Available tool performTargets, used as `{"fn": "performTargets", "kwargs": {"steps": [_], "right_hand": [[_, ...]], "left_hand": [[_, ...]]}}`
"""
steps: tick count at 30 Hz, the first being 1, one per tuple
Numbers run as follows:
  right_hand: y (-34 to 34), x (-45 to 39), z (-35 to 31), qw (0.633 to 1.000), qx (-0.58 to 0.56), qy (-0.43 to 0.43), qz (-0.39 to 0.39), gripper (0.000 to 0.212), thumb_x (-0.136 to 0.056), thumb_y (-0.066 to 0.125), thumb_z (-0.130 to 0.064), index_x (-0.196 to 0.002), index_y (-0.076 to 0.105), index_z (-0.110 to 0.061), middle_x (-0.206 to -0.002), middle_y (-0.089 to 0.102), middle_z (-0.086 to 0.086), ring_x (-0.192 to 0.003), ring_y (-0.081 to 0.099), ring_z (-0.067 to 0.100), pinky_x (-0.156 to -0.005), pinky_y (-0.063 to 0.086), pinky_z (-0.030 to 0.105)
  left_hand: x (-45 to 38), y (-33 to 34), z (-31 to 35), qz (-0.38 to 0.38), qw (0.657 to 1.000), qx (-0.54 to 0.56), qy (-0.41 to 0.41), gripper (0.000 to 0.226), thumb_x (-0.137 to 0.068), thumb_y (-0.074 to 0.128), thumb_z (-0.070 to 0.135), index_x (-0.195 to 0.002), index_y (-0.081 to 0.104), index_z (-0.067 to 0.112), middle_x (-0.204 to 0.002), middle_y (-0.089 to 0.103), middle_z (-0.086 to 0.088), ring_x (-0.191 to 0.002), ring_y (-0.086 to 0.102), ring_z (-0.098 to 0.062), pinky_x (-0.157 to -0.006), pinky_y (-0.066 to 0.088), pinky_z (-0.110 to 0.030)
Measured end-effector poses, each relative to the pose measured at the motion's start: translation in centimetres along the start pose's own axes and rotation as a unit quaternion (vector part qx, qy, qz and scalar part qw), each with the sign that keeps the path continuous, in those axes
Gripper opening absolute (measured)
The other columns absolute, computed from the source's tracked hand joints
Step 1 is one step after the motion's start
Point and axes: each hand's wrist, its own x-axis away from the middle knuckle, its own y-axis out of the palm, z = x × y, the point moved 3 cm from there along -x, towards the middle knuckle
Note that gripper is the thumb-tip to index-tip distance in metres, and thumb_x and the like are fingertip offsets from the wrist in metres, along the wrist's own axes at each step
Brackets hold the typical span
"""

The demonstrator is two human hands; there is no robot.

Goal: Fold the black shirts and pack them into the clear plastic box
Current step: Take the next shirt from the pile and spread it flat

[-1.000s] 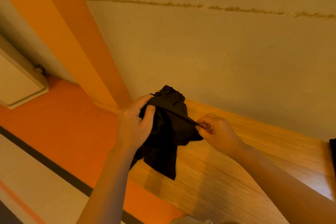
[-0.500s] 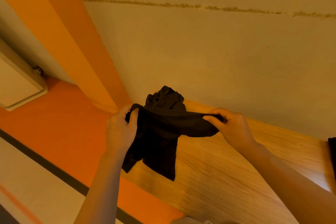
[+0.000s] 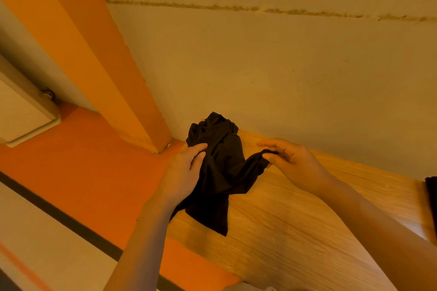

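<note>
Black shirt (image 3: 220,172), gripped by left hand (image 3: 183,172) and right hand (image 3: 293,163), over wooden table (image 3: 295,231) beside orange floor (image 3: 82,165).

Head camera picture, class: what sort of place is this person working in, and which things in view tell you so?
Probably an indoor room, perhaps at home: a wood-grain table set against a plain cream wall, an orange floor, and a crumpled black shirt being handled on the table.

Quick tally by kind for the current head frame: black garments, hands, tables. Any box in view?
Black garments: 2, a crumpled black shirt held by both hands, and a dark cloth edge cut off at the right border
Hands: 2, left hand, right hand
Wooden tables: 1
Clear plastic box: 0 identifiable
Total: 5
</note>
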Motion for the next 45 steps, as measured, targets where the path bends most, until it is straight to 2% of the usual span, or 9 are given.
{"fn": "performTargets", "kwargs": {"steps": [3, 6, 10, 15, 30, 32, 36, 39, 45], "right_hand": [[-0.7, -0.3, -0.1, 1.0, 0.0, 0.026, 0.015, 0.028, -0.091, 0.062, -0.02, -0.112, 0.051, -0.035, -0.094, 0.069, -0.018, -0.092, 0.062, -0.011, -0.08, 0.045, 0.006], [-2.0, -0.6, -0.5, 0.999, -0.023, 0.034, 0.032, 0.014, -0.087, 0.067, -0.017, -0.093, 0.062, -0.028, -0.085, 0.071, -0.015, -0.085, 0.065, -0.007, -0.073, 0.047, 0.008], [-4.3, -0.8, -1.0, 0.997, -0.052, 0.047, 0.043, 0.012, -0.083, 0.071, -0.012, -0.083, 0.07, -0.023, -0.077, 0.074, -0.01, -0.076, 0.069, 0.002, -0.068, 0.049, 0.012], [-9.3, -0.9, -2.1, 0.984, -0.114, 0.051, 0.125, 0.006, -0.08, 0.073, -0.007, -0.086, 0.073, -0.01, -0.077, 0.075, 0.0, -0.073, 0.071, 0.009, -0.066, 0.051, 0.014], [-32.4, -0.8, -7.0, 0.959, -0.036, -0.012, 0.282, 0.013, -0.09, 0.063, -0.008, -0.1, 0.072, -0.008, -0.09, 0.073, 0.004, -0.079, 0.071, 0.016, -0.076, 0.058, 0.025], [-34.9, -0.4, -8.1, 0.952, -0.024, -0.025, 0.305, 0.012, -0.09, 0.064, -0.008, -0.099, 0.072, -0.009, -0.088, 0.073, 0.003, -0.075, 0.071, 0.012, -0.073, 0.058, 0.022], [-39.5, 0.7, -9.4, 0.936, 0.005, -0.035, 0.35, 0.009, -0.088, 0.067, -0.011, -0.095, 0.073, -0.013, -0.084, 0.072, 0.0, -0.069, 0.069, 0.007, -0.07, 0.057, 0.018], [-43.4, 2.2, -8.9, 0.922, 0.02, -0.013, 0.386, 0.009, -0.088, 0.068, -0.015, -0.095, 0.073, -0.016, -0.083, 0.071, 0.0, -0.065, 0.068, 0.004, -0.063, 0.054, 0.013], [-49.6, 6.9, -5.4, 0.89, 0.033, 0.052, 0.451, 0.014, -0.089, 0.067, -0.018, -0.102, 0.072, -0.014, -0.087, 0.071, 0.004, -0.074, 0.068, 0.011, -0.068, 0.051, 0.017]], "left_hand": [[-0.1, -0.2, 0.7, 0.06, 0.997, 0.051, 0.007, 0.027, -0.096, 0.056, 0.022, -0.122, 0.064, 0.023, -0.106, 0.056, 0.023, -0.095, 0.049, 0.02, -0.072, 0.034, 0.006], [-0.6, -0.1, 1.9, 0.058, 0.994, 0.086, 0.014, 0.021, -0.091, 0.063, 0.021, -0.112, 0.062, 0.025, -0.091, 0.061, 0.023, -0.083, 0.052, 0.027, -0.068, 0.036, 0.005], [-3.0, 0.8, 4.8, 0.014, 0.997, 0.075, 0.031, 0.01, -0.086, 0.07, 0.026, -0.095, 0.064, 0.025, -0.085, 0.071, 0.015, -0.082, 0.063, 0.008, -0.07, 0.045, -0.005], [-6.8, 2.6, 12.3, -0.042, 0.989, 0.122, 0.076, 0.006, -0.081, 0.076, 0.02, -0.081, 0.071, 0.024, -0.078, 0.072, 0.01, -0.073, 0.065, 0.002, -0.068, 0.049, -0.01], [-17.6, 5.6, 37.0, -0.03, 0.96, 0.098, 0.262, 0.011, -0.086, 0.07, 0.008, -0.096, 0.072, 0.009, -0.091, 0.071, -0.008, -0.079, 0.068, -0.015, -0.072, 0.056, -0.021], [-18.3, 5.4, 39.2, -0.028, 0.956, 0.1, 0.273, 0.009, -0.085, 0.07, 0.007, -0.094, 0.072, 0.011, -0.09, 0.071, -0.008, -0.073, 0.066, -0.01, -0.067, 0.054, -0.016], [-19.5, 3.7, 42.2, 0.026, 0.951, 0.065, 0.301, 0.009, -0.083, 0.073, 0.009, -0.089, 0.072, 0.015, -0.081, 0.066, 0.003, -0.066, 0.059, -0.002, -0.062, 0.046, -0.01], [-20.9, 1.7, 42.3, 0.067, 0.956, 0.054, 0.28, 0.009, -0.082, 0.073, 0.005, -0.09, 0.071, 0.01, -0.082, 0.064, -0.002, -0.069, 0.061, -0.01, -0.053, 0.048, -0.014], [-24.0, -1.9, 37.1, -0.008, 0.983, 0.047, 0.178, 0.013, -0.08, 0.07, -0.008, -0.091, 0.068, -0.003, -0.083, 0.064, -0.018, -0.08, 0.067, -0.034, -0.049, 0.055, -0.019]]}}
